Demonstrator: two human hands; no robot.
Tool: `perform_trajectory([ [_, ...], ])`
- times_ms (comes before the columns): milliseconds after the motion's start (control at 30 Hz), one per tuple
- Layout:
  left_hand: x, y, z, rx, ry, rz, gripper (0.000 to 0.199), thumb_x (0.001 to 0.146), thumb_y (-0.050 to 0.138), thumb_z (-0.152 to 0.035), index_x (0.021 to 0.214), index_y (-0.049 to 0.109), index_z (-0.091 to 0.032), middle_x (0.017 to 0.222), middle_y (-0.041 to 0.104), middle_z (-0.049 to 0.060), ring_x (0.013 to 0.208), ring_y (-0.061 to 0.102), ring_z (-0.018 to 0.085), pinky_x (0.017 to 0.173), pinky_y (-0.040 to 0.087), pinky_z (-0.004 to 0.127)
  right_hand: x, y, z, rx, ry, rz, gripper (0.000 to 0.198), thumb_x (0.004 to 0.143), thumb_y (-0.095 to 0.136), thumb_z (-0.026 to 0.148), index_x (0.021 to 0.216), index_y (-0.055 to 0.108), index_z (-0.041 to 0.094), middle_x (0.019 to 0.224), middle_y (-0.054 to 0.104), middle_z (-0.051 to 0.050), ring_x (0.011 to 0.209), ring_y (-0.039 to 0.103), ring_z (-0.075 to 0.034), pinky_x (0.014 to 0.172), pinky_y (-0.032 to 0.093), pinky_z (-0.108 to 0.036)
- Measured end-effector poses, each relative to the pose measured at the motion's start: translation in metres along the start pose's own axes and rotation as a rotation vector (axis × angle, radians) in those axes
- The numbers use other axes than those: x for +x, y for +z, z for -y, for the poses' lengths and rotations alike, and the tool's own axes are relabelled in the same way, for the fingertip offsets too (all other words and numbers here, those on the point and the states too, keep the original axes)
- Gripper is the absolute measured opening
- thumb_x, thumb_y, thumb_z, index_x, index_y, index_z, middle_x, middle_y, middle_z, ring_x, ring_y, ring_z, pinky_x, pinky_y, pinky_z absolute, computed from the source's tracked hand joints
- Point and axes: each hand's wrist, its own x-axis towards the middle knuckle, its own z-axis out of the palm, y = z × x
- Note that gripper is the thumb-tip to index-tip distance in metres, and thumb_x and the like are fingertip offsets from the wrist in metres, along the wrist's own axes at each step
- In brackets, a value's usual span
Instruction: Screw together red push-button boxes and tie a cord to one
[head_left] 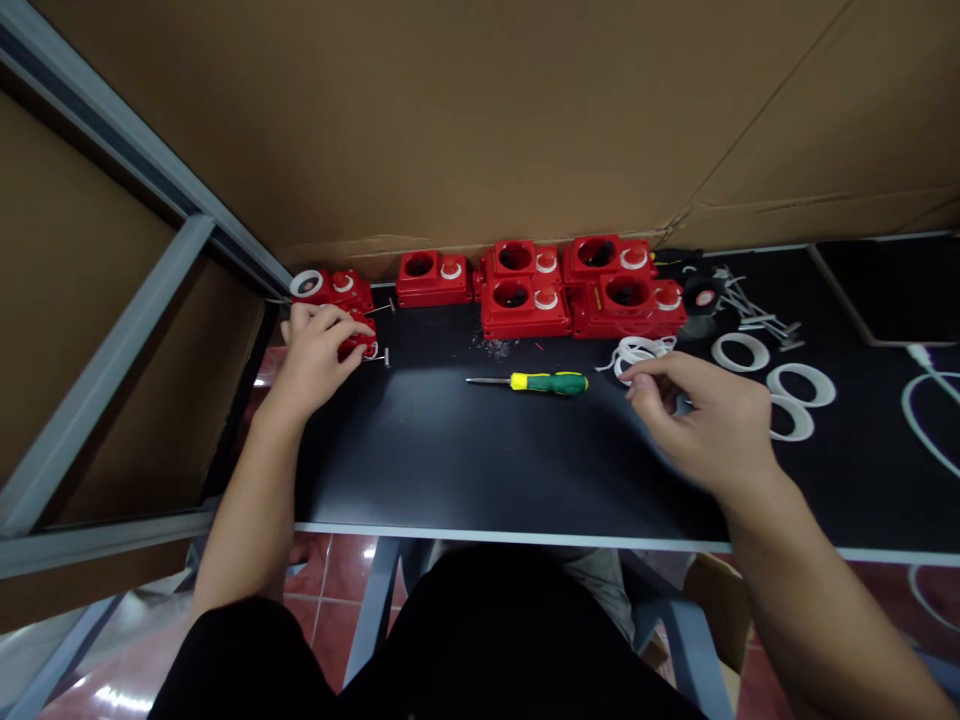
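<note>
While left hand drapes over red box at left end of table, fingers apart, grip unclear, right hand bends at white cord, thumb and forefinger nearly together; cannot tell whether they pinch it. Green-yellow screwdriver lies between hands, tip leftward. More red boxes line back edge; white rings beside right hand.
</note>
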Motion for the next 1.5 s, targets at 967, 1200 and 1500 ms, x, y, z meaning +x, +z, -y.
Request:
perform_trajectory([
  [967, -0.004, -0.026, -0.044, -0.419, 0.169, 0.224, 0.038, 0.110, 0.064, -0.048, 0.080, 0.068, -0.027, 0.076, 0.074, 0.002, 0.069, 0.069, 0.021, 0.072, 0.053, 0.032, 0.006, 0.004, -0.006, 0.003, 0.121, 0.030, 0.024, 0.104, 0.062, 0.021, 0.103, 0.085, 0.023, 0.084, 0.081, -0.003, 0.062, 0.062, -0.014, 0.067, 0.050, -0.029],
  [1200, -0.003, -0.013, -0.063, -0.466, 0.372, 0.156, 0.021, 0.103, 0.060, -0.027, 0.083, 0.054, -0.027, 0.078, 0.066, -0.001, 0.069, 0.063, 0.018, 0.072, 0.052, 0.030, 0.015, -0.001, -0.006, -0.008, 0.166, 0.076, 0.028, 0.108, 0.057, 0.021, 0.109, 0.085, 0.021, 0.094, 0.084, -0.005, 0.072, 0.066, -0.016, 0.075, 0.050, -0.029],
  [1500, 0.009, -0.019, -0.091, -0.409, 0.661, 0.136, 0.023, 0.108, 0.064, -0.013, 0.088, 0.061, -0.024, 0.093, 0.074, 0.002, 0.084, 0.071, 0.018, 0.082, 0.056, 0.029, -0.038, -0.017, 0.022, -0.003, 0.142, 0.285, 0.018, 0.111, 0.064, 0.019, 0.099, 0.077, 0.020, 0.094, 0.081, -0.002, 0.073, 0.064, -0.013, 0.071, 0.035, -0.029],
])
